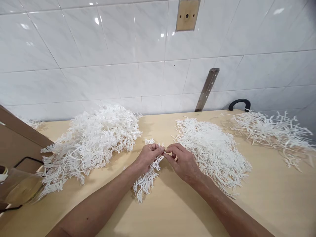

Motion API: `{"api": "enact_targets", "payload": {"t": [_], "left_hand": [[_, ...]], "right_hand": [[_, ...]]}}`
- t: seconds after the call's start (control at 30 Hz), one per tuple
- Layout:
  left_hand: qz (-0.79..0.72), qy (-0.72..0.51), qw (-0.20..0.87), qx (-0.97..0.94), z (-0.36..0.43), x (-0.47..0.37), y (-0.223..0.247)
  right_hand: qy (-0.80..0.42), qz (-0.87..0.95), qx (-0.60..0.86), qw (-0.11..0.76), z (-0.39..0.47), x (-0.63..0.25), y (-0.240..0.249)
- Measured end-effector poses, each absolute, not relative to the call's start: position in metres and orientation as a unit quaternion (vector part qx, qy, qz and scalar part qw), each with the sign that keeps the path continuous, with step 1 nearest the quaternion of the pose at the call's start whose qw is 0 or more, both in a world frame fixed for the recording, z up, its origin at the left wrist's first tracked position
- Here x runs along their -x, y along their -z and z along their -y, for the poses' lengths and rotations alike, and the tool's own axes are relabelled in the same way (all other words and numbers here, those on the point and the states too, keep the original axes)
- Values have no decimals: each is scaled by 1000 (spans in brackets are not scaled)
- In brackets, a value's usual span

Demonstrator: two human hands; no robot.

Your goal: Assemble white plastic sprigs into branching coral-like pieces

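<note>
My left hand (148,155) is closed on a white branched plastic sprig (160,158), near the middle of the table. My right hand (181,159) meets it there, thumb and forefinger pinched at the sprig's end. What exactly lies between the right fingertips is too small to make out. Under and beside my left hand lies a small heap of similar white sprigs (145,184). To the left rises a large pile of bushy white sprigs (98,135). Just right of my right hand is a pile of thin, short white pieces (214,148).
Bare branching white stems (269,128) lie at the far right. A brown box (22,138) and a see-through container (23,187) stand at the left edge. A metal strip (207,89) and a black curved handle (240,101) rest by the tiled wall (118,39) behind the table (278,197).
</note>
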State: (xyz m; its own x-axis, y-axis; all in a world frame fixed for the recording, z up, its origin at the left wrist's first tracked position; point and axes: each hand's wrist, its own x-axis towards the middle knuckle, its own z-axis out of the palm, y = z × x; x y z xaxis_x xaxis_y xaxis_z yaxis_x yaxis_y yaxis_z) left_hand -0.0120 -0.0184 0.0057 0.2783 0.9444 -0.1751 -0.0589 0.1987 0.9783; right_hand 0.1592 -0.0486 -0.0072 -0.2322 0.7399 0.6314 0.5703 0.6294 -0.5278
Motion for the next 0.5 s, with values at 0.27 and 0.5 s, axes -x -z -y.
{"api": "enact_targets", "payload": {"t": [0.27, 0.5], "left_hand": [[-449, -391, 621, -510, 18, 12, -3], [-452, -389, 628, -501, 19, 11, -5]], "right_hand": [[-106, 779, 426, 448, 49, -156, 11], [-97, 781, 426, 446, 49, -155, 10]]}}
